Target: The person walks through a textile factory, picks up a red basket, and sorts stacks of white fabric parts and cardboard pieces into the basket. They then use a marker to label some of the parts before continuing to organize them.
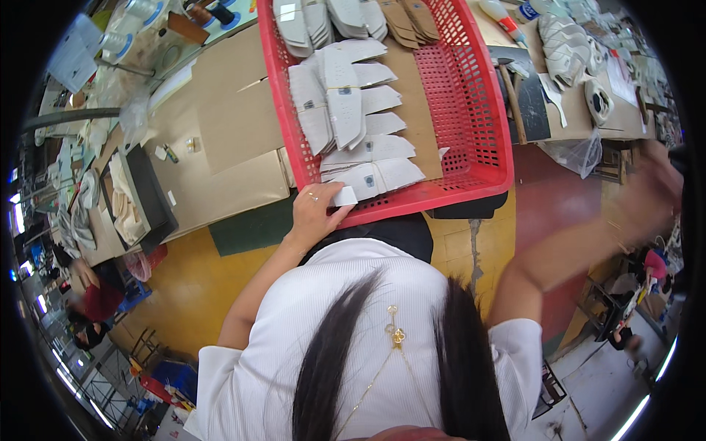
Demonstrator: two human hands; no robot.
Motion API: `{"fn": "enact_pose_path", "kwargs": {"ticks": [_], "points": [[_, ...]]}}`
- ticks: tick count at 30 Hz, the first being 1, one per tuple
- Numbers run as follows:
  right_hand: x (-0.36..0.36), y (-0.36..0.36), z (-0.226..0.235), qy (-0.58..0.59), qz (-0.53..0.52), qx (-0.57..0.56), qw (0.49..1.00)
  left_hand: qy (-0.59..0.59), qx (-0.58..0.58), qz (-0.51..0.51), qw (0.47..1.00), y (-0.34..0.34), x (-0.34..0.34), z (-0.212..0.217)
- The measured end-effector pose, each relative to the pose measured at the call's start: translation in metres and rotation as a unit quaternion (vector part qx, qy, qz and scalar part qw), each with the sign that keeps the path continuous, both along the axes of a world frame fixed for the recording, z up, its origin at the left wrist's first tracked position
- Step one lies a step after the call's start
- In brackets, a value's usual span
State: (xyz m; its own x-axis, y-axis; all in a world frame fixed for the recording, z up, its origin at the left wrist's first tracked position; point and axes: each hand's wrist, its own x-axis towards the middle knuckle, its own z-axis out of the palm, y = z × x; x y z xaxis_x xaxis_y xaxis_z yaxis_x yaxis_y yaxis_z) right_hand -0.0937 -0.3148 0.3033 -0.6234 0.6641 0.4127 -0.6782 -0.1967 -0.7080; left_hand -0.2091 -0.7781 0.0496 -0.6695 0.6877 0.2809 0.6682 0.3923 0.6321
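Observation:
My left hand (315,211) is closed at the near left corner of a red plastic basket (441,197), with a small white block-like piece (344,196) between thumb and fingers. Inside the basket, next to that hand, lie banded bundles of white cut pieces (375,178), overlapping in a row. More white bundles (346,110) and some brown ones (408,22) fill its far and left parts. Raised out to the right, away from the basket, my right hand (657,178) is smeared by motion, so its fingers cannot be made out.
Left of the basket is a table covered with brown cardboard (235,140), with thread cones (143,9) at its far end. On the right-hand table lie a hammer (511,103), a bottle (501,20) and white shoe uppers (565,48). Other people are at the far left and right.

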Motion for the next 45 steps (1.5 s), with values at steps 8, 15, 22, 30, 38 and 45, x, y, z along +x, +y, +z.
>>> {"fn": "enact_pose_path", "kwargs": {"ticks": [8, 15, 22, 30, 38, 45], "points": [[-0.056, -0.143, -0.230, -0.151, 0.062, -0.367, 0.916, 0.025, -0.015, -0.009, 1.000, -0.001, -0.001, 0.001], [-0.067, -0.114, -0.209, -0.071, 0.158, -0.330, 0.928, 0.040, -0.018, -0.013, 0.999, 0.002, -0.001, 0.004], [-0.068, -0.123, -0.204, -0.128, 0.120, -0.322, 0.930, 0.034, -0.008, -0.009, 0.999, 0.001, -0.001, 0.001], [-0.087, -0.191, -0.194, -0.291, -0.004, -0.278, 0.915, -0.051, 0.055, 0.052, 0.996, 0.012, -0.003, 0.016], [-0.085, -0.192, -0.192, -0.284, 0.147, -0.202, 0.926, -0.204, 0.094, 0.228, 0.947, -0.007, -0.024, 0.021], [-0.104, -0.202, -0.189, -0.196, 0.183, -0.061, 0.961, -0.443, 0.284, 0.210, 0.824, 0.010, -0.013, 0.040]]}}
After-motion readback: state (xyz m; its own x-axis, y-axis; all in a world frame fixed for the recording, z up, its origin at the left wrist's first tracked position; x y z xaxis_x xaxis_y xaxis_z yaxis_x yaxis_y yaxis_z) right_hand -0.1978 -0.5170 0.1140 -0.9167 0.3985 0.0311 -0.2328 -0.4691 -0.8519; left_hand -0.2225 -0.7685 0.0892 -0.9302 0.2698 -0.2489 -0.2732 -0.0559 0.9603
